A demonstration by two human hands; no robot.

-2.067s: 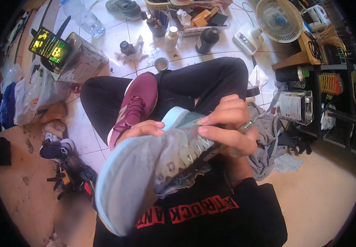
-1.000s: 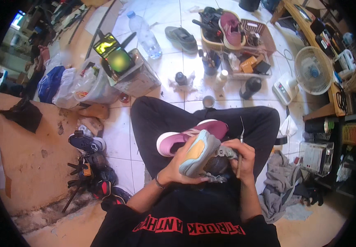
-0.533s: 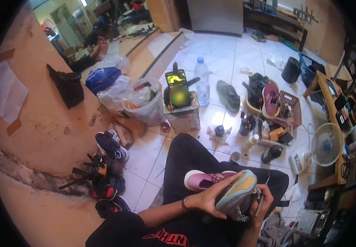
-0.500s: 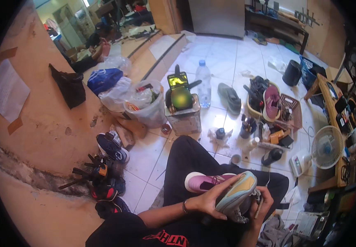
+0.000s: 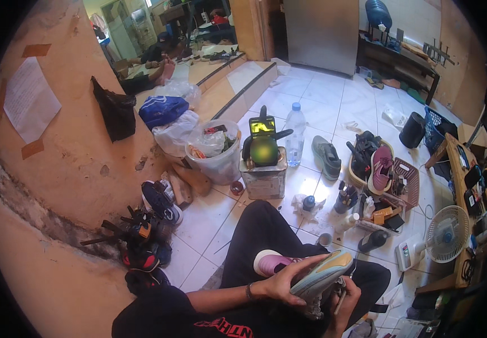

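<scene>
A light grey-blue shoe with a yellow patch on its sole lies tilted, sole up, over my lap. My left hand is wrapped round it, thumb at the near edge and fingers over the far side. At the shoe's right side, my right hand is closed round a thin pale-handled tool, which looks like an awl; its tip is hard to make out. Whitish lace or thread hangs beneath the shoe. A pink shoe with a pale sole rests on my leg behind my left hand.
Before me stand a square tin, a water bottle and a bucket of waste. Rightward are a grey shoe, a basket of shoes, a dark bottle and a fan. Several shoes line the left wall.
The whole view has shifted, so the room sits lower and further right. The shoe has tipped a little flatter in my left hand, and my right hand with the tool is slightly lower.
</scene>
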